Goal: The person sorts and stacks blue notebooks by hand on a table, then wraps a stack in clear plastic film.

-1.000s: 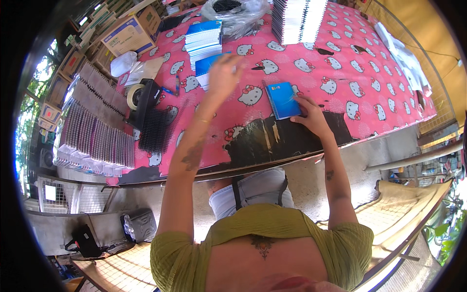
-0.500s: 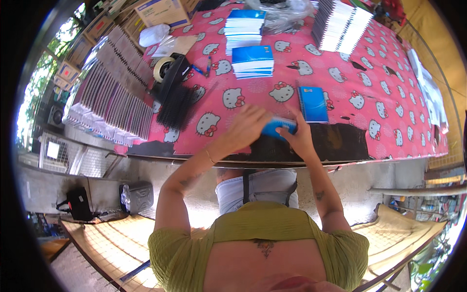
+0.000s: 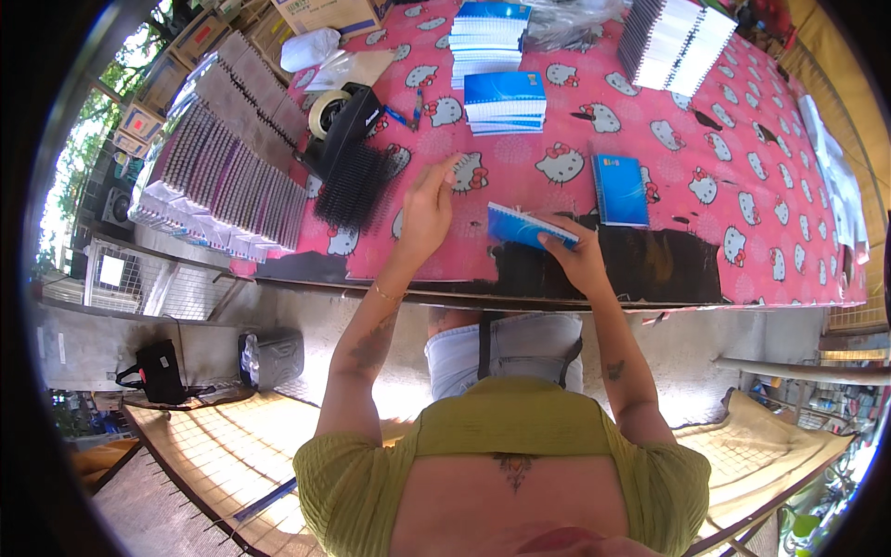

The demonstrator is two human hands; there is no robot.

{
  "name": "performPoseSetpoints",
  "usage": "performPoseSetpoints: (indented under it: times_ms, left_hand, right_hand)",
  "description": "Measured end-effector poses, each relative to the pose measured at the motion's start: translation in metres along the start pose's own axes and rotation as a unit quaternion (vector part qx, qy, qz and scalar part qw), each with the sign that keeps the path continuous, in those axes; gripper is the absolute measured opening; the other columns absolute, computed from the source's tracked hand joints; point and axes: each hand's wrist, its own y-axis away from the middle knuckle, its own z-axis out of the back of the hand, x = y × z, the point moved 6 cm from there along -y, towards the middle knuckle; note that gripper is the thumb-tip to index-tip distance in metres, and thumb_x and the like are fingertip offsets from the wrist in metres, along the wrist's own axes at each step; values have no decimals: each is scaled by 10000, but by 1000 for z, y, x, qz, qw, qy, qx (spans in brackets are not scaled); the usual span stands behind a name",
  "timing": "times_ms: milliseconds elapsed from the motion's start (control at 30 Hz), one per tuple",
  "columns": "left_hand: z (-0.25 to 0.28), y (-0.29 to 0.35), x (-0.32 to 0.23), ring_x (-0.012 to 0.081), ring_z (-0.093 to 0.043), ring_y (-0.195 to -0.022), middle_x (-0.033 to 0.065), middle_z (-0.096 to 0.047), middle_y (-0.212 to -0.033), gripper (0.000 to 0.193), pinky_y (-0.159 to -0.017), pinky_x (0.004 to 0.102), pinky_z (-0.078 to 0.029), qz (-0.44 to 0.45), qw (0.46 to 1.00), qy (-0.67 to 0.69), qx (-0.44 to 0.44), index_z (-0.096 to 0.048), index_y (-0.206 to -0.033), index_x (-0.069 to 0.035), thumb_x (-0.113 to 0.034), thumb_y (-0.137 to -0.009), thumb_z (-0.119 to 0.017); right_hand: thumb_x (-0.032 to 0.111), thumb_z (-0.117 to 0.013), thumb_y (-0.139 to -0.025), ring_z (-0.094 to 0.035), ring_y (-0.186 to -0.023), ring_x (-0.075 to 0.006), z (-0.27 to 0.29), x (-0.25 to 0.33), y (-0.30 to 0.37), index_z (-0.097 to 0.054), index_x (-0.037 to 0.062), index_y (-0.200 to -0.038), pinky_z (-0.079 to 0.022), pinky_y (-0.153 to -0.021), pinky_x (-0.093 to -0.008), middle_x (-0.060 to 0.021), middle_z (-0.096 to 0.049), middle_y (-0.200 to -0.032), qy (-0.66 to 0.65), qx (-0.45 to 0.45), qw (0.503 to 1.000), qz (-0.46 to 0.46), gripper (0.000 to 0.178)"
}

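Left hand (image 3: 429, 215): open, fingers extended and held together, above the pink side of the counter (image 3: 520, 156), left of the held booklet. Right hand (image 3: 577, 255): closed on the right end of a blue-covered paper booklet with a white edge (image 3: 520, 226), thumb on top of the cover. Booklet is tilted, at the near edge of the counter, by the black patch where the pink cat-print cover is torn; can't tell if it touches the surface.

Just right of it, a blue spiral-bound notebook (image 3: 620, 190) lies flat. Beyond the hands, a short stack of blue-covered booklets (image 3: 504, 100), with a taller blue-topped stack (image 3: 489, 45) right behind. Left of the left hand: bundle of black binding coils (image 3: 353, 193), black tape dispenser (image 3: 345, 139). Far left: large rows of stacked spiral-bound notebooks (image 3: 223, 186). Far right back: tall white-paged spiral-bound stack (image 3: 676, 45).
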Motion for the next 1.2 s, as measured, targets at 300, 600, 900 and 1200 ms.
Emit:
performPoseSetpoints:
  times_ms: [300, 600, 900, 1200]
  left_hand:
    - [-7, 48, 0, 138, -619, -736, 90, -656, -950, 200, -642, 265, -487, -20, 998, 33, 59, -689, -1143, -33, -63, -953, -633]
    - [-7, 37, -1, 115, -538, -600, 65, -633, -735, 164, -550, 266, -420, 9, 998, 41, 53, -724, -1017, 7, -126, -938, -668]
    - [-11, 27, 9, 67, -455, -473, 31, -505, -509, 338, -465, 272, -357, 95, 987, 25, 129, -696, -824, 13, -263, -997, -606]
    - [-12, 25, 16, 71, -499, -465, 15, -516, -497, 439, -455, 274, -384, 136, 977, 18, 165, -615, -710, -16, -330, -1015, -575]
  right_hand:
    - [64, -664, -933, -615, -1005, -116, -6, 4, 1, -665, 13, -1236, -488, -888, -270, -78, -707, -1123, -34, 3, 999, -15, 307]
    - [61, -653, -940, -604, -1010, -120, -4, 2, 0, -668, -1, -1210, -468, -908, -278, -73, -697, -1096, -27, 24, 999, -15, 277]
    - [47, -647, -941, -598, -1006, -120, -5, 8, 3, -667, -1, -1212, -457, -915, -274, -73, -698, -1098, -32, 35, 999, -8, 276]
    - [78, -646, -951, -574, -992, -84, -6, 9, 3, -664, -2, -1204, -454, -897, -245, -38, -686, -1077, -19, 36, 999, -6, 267]
